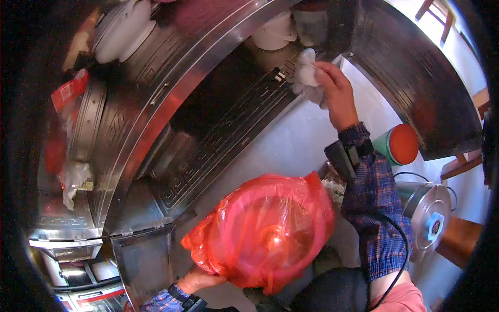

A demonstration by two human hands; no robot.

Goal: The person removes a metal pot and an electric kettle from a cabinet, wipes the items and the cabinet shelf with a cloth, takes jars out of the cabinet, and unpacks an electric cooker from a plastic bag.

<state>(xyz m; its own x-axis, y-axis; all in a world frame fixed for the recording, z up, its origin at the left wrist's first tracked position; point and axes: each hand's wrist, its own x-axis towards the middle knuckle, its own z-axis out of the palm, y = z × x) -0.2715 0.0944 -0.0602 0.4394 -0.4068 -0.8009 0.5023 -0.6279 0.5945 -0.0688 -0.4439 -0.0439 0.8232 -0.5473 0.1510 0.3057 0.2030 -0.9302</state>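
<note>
A red plastic bag [273,229] with a round, basin-like rim showing through it fills the lower middle of the view. My left hand [202,278] is closed on the bag's lower left edge, its fingers partly hidden beneath. Up and to the right, my right hand [339,93] pinches a crumpled whitish bundle [307,78] that looks like thin plastic. That hand is in front of an open metal cabinet [208,125], near its lower edge. Inside the cabinet, beyond the bundle, stand a white bucket [273,34] and a grey container [311,26].
An open cabinet door [416,78] juts out at right. Below it are a green container with a red lid [403,144] and a metal canister [429,216] on the pale floor. The countertop at upper left bears white dishes [125,31] and a crumpled plastic bag [75,182].
</note>
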